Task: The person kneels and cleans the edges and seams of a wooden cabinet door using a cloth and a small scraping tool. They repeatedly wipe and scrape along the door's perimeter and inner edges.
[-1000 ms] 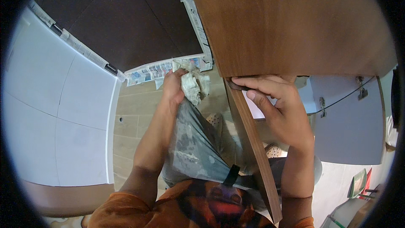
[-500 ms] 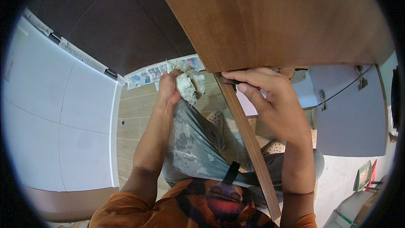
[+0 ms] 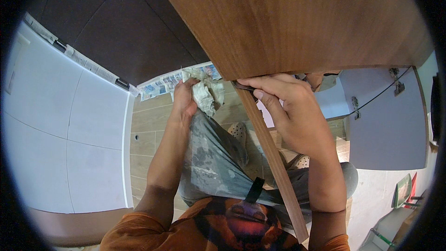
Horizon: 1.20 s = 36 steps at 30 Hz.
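My left hand grips a crumpled off-white cloth above my grey, stained trouser leg. My right hand is closed on a small dark flat tool, its fingertips at the top end of a long wooden board edge, just under the lower edge of a large wooden panel. The tool is mostly hidden by the fingers. The board runs down between my legs and my right arm toward my body.
Left are white panels and a dark tiled surface bordered with newspaper. A grey cabinet door with metal hinges is at right. My shoes rest on the wood-look floor. Green and red objects sit lower right.
My right hand with the tool has shifted slightly left and upward in the view, as have the wooden panel and board top. My left hand still holds the cloth, slightly further left.
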Available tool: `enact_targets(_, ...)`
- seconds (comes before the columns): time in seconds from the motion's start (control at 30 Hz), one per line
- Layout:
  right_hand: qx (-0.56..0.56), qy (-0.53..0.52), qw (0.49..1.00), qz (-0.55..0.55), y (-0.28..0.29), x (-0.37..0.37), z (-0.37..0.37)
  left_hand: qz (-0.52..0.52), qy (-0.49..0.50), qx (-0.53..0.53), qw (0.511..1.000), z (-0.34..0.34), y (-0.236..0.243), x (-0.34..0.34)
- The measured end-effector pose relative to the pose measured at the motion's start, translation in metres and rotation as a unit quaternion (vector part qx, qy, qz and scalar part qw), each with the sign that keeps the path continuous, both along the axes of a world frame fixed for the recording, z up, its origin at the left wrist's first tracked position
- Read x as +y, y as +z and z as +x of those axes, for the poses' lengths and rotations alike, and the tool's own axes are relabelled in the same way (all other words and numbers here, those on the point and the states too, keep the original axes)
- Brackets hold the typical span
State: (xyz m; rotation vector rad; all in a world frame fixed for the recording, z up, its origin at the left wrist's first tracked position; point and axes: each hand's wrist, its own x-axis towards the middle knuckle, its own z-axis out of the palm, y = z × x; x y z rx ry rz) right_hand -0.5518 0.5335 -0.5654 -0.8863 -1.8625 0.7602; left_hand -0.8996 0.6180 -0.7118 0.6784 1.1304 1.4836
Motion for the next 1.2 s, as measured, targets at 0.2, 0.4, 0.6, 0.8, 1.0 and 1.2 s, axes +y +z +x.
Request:
enact_targets(0.2, 0.002, 0.017, 1.0, 0.016, 0.004, 0.0, 0.004, -0.001, -0.002, 0.008, 1.0, 0.0, -0.001, -0.002)
enact_targets(0.4, -0.015, 0.006, 0.999, 0.033, 0.006, -0.003, 0.003, -0.012, -0.018, -0.007, 1.0, -0.008, -0.006, 0.0)
enact_targets(0.6, -0.01, 0.002, 1.0, 0.017, 0.008, -0.004, 0.003, -0.016, 0.012, -0.001, 1.0, 0.004, 0.002, -0.003)
enact_targets(0.8, -0.001, 0.015, 1.0, 0.022, 0.012, -0.005, 0.002, -0.021, 0.01, -0.004, 1.0, -0.004, -0.002, -0.002)
enact_targets(1.0, -0.005, 0.024, 1.0, 0.009, 0.012, -0.003, 0.007, -0.005, 0.019, 0.004, 1.0, 0.006, 0.005, -0.005)
enact_targets(1.2, -0.001, 0.017, 1.0, 0.014, 0.013, -0.005, 0.004, 0.001, 0.012, 0.004, 1.0, 0.005, 0.006, -0.005)
